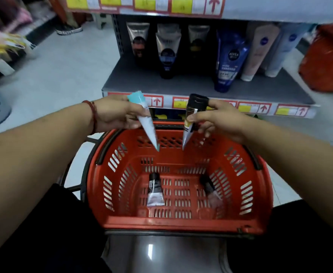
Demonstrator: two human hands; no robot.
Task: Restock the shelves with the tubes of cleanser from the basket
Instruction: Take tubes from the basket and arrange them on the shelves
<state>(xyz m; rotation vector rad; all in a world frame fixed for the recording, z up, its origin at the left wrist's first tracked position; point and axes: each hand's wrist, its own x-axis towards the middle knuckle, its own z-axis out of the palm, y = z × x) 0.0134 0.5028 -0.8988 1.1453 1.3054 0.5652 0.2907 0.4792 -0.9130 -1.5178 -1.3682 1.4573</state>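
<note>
Both my forearms reach out over a red basket (178, 221). Above its far rim, my left hand (114, 113) pinches a white tube (148, 123) with a teal cap, and my right hand (218, 119) pinches a black-capped tube (191, 119), both cap-up. Two more tubes (155, 191) lie on the basket floor. Beyond the basket, a grey shelf (181, 83) holds standing tubes.

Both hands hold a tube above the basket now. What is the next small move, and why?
Probably carry the right hand forward and stand its black-capped tube beside the dark tubes on the shelf: they look alike, and bare shelf lies before them. Both hands are already full.
</note>
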